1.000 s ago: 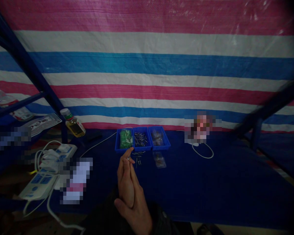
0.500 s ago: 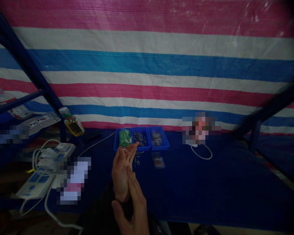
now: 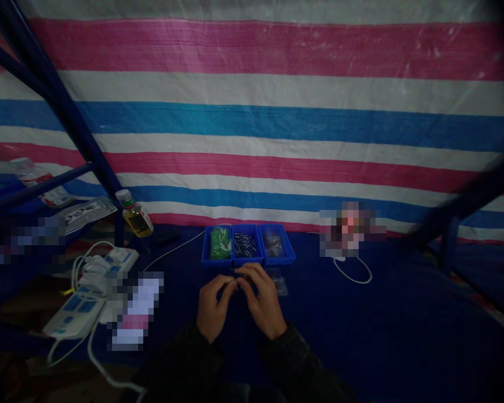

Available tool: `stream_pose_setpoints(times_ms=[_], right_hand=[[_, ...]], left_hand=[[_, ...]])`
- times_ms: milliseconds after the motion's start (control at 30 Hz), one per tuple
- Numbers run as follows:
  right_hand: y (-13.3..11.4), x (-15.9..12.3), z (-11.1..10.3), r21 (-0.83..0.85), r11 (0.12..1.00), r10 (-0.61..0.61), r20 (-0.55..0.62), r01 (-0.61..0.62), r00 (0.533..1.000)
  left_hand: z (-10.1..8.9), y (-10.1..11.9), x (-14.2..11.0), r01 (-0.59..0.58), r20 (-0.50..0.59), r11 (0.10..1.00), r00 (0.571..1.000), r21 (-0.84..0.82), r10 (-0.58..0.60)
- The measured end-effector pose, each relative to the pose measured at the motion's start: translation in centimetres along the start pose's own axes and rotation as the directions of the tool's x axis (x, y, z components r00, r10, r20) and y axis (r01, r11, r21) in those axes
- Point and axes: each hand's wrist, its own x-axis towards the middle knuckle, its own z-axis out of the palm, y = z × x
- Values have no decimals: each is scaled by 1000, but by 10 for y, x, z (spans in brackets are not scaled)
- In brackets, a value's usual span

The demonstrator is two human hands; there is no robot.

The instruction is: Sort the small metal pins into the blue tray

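Observation:
My left hand and my right hand meet over the dark blue table, fingertips pinched together around a small part too tiny and dim to name. Just beyond them stand three small blue bins side by side: the left bin holds green pieces, the middle bin holds several metal pins, the right bin holds a clear bag of brownish parts. A small clear bag lies on the table right of my right hand, partly hidden by it.
White power strips with cables lie at the left. A bottle of yellow liquid stands behind them beside a blue frame post. A white cable loop lies at the right. A striped tarp forms the back wall.
Both hands were raised edge-on, palm to palm, with a small part at the fingertips. They have dropped toward the table and now pinch together in front of the bins. The camera tilted slightly.

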Motion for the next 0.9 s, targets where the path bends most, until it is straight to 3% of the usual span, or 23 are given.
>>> stream_pose_setpoints(times_ms=[133,267,333,433,500,633,700,900], right_hand=[[12,-11,9,-26,999,-19,4,20,1000],[19,-14,-1,-143,990,-9,-5,8,1000],[22,-4,-11,-197,980,-18,-97,-1,995],[28,23,-25,-252,967,-48,-304,-32,951],[33,42,-30,-292,955,-65,-359,-46,931],[43,48,-25,-417,909,-109,-262,-11,959],[48,33,-17,-430,902,-83,-225,-22,971],[53,-13,4,-536,844,30,50,1,998]], left_hand=[[1,-10,-6,5,16,999,1000,37,-6],[0,-15,-9,11,2,999,1000,40,-11],[-1,-18,-9,37,-49,999,998,33,-35],[-2,-23,-7,71,-142,997,988,43,-64],[-2,-24,-6,76,-155,995,986,59,-66],[-2,-22,-5,80,-140,994,988,71,-70],[-2,-22,-5,88,-142,994,987,66,-78],[-1,-23,-8,95,-87,995,992,41,-91]])
